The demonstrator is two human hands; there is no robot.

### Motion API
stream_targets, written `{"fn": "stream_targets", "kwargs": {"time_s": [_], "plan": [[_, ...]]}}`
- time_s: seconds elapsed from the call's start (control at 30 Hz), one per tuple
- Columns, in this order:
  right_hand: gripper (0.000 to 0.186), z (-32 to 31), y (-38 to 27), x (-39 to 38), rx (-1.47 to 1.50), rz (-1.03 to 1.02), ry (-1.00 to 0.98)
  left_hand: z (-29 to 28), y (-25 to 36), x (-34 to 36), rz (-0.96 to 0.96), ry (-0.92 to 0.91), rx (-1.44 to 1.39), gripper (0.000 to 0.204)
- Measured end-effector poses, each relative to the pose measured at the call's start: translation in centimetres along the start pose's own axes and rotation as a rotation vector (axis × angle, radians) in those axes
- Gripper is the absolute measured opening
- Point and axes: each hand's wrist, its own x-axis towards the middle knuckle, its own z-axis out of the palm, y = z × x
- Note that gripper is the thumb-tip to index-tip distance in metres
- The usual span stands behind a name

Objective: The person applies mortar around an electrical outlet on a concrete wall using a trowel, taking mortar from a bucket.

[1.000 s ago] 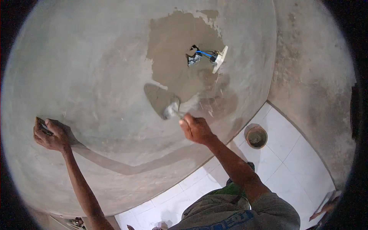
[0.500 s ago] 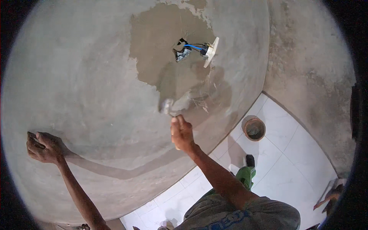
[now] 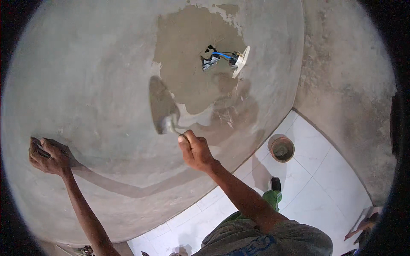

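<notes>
My right hand (image 3: 196, 151) is closed round the handle of a trowel (image 3: 161, 102). The trowel's leaf-shaped blade points up the grey plastered wall (image 3: 106, 85), just left of a darker patch of wet plaster (image 3: 183, 38). Inside that patch is a rough hole with a wall box (image 3: 209, 62). From it a cream cover plate (image 3: 241, 62) hangs out on blue and dark wires. Far to the left, my left hand (image 3: 49, 158) is at the wall with curled fingers. Something dark shows between its thumb and fingers, too unclear to name.
A round brown bucket (image 3: 282, 149) with grey mix inside stands on the white tiled floor (image 3: 316, 170) near the corner. A second rough wall (image 3: 341, 85) rises on the right. My foot (image 3: 276, 184) is below the bucket. Some dark objects (image 3: 365, 224) lie at the lower right.
The trowel has moved left, and its blade now shows broadside beside the wet patch. My right hand has shifted slightly left and down. My left hand keeps nearly the same place.
</notes>
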Motion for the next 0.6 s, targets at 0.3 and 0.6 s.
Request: {"fn": "stream_targets", "kwargs": {"time_s": [0.3, 0.6], "plan": [[0.023, -6.5, -0.7, 6.9, -0.25, -0.067, -0.055, 0.4, 1.0, -0.1, -0.089, -0.015, -0.002, 0.044], [0.039, -13.1, -4.1, -2.2, 0.461, 0.578, -0.265, -0.1, -0.1, -0.3, -0.026, -0.011, -0.025, 0.043]]}}
